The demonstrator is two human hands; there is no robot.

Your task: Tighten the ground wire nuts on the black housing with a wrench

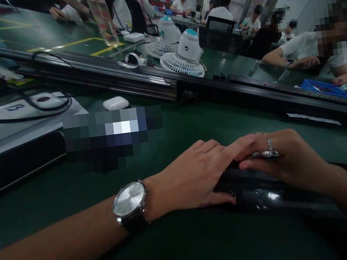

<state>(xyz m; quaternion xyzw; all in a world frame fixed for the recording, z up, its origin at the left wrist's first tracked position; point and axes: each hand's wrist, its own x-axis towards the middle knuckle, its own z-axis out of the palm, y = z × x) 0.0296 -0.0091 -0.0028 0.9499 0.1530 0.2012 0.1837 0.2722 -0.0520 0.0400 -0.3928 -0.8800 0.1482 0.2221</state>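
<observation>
Head view, and my hands meet at four o'clock! Right hand (291, 160) pinches a small silver metal piece (269, 154); left hand (194, 176) lies over the glossy black piece (273, 197) just below, whether gripping I can't tell. White case (116, 103), ten o'clock; fans (184, 59), twelve!

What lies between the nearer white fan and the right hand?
In the head view, a long black bar and then green tabletop lie between the fan and the right hand.
</observation>
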